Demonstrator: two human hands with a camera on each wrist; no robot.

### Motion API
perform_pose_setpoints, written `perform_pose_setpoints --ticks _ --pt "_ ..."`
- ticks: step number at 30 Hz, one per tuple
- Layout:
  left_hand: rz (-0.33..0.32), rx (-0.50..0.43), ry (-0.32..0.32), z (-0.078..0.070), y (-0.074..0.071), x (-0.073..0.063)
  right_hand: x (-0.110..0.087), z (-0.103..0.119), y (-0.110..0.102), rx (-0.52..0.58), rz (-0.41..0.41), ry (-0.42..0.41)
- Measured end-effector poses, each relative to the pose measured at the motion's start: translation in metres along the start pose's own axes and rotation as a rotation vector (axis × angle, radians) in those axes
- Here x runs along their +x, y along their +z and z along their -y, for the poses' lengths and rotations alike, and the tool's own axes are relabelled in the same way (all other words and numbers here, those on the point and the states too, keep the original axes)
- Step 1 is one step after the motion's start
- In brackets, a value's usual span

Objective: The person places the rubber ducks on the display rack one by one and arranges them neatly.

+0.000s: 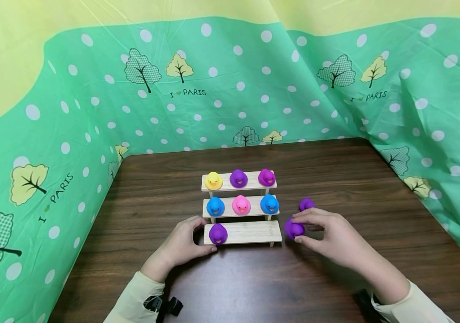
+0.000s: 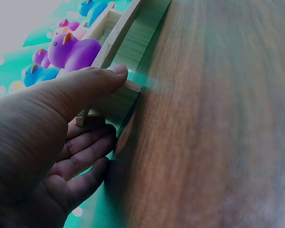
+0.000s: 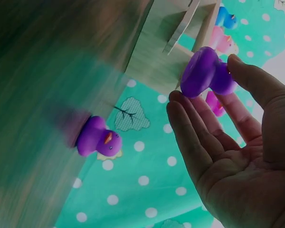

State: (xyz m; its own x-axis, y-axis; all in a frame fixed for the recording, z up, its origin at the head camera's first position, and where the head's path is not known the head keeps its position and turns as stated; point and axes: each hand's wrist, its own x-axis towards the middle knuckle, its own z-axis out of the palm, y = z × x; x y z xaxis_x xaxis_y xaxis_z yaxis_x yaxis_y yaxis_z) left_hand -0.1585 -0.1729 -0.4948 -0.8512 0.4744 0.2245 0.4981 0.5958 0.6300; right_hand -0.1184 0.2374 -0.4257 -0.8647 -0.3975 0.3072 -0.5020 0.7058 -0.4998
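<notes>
A three-tier wooden display stand (image 1: 250, 232) stands on the table, its lowest step bearing one purple rubber duck (image 1: 218, 234) at the left end. My left hand (image 1: 181, 240) grips that step's left end, thumb at the front corner and fingers behind, as the left wrist view also shows. Just right of the stand, my right hand (image 1: 335, 233) pinches another purple rubber duck (image 3: 199, 73) between thumb and fingertips, tilted and off the table in the right wrist view. A further purple duck (image 1: 306, 204) sits on the table beyond the right hand, partly hidden by it in the head view.
The middle step holds a blue duck (image 1: 215, 206), a pink duck (image 1: 241, 205) and another blue duck (image 1: 269, 204). On the top step are a yellow duck (image 1: 214, 180), a purple duck (image 1: 238, 178) and a magenta duck (image 1: 266, 177). Green dotted cloth (image 1: 222, 112) surrounds the brown table (image 1: 153, 188).
</notes>
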Motion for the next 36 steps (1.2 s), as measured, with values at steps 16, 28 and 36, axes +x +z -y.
perform_pose_setpoints --ticks 16,28,36 --pt "-0.001 -0.006 0.006 0.0 0.0 0.0 0.013 0.025 0.018 0.109 0.041 -0.082" --pt "0.0 -0.007 0.004 0.001 -0.001 0.0 0.025 0.043 0.036 0.142 0.136 -0.09" --pt "0.0 -0.011 0.007 0.0 -0.001 0.0 0.033 0.054 0.043 0.137 0.126 -0.113"
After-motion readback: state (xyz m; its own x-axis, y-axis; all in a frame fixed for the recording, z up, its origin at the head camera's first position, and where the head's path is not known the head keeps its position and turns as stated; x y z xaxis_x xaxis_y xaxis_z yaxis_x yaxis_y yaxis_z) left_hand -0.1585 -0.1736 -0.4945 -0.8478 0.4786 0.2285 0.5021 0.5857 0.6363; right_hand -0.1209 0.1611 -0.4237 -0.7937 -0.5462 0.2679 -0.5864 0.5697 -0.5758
